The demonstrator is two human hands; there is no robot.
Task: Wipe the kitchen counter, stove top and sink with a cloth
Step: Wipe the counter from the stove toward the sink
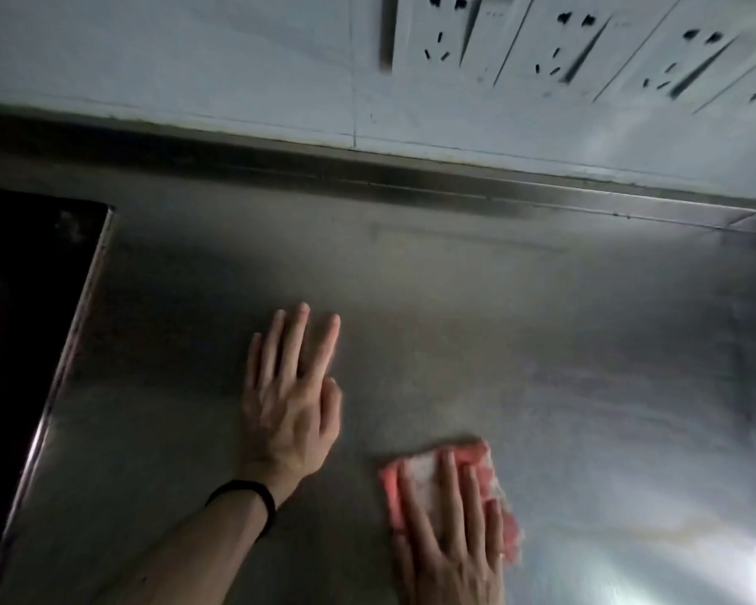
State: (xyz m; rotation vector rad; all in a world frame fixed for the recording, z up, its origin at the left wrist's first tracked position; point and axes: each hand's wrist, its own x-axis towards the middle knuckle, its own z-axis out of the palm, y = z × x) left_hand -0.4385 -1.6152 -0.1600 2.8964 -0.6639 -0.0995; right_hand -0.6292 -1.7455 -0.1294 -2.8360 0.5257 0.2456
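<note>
Glass of a black stove top (27,307) is seen at the far left, set into the steel counter (455,307) and cut off by the frame edge, so that its burners cannot be made out. Just right of it, the left hand (291,399) is laid flat on the bare steel with fingers spread and nothing held; a dark band (247,502) is worn at the wrist. Further right, near the lower edge, a pink and white cloth (450,486) is pressed flat on the counter under the right hand (459,534), whose fingers are extended over it rather than curled around it.

The cloth is judged to be light, soft and limp, probably damp, so it would be expected to bunch or fold if pushed from one corner; it is best held down by a flat palm over its middle, as it is now. The steel looks smooth and may be slippery where wet.

Much is blurred. The wall sockets (564,41) above the backsplash are smeared, the right wrist is cut off, and the sink is not in view. A pale streak at the lower right cannot be identified.
</note>
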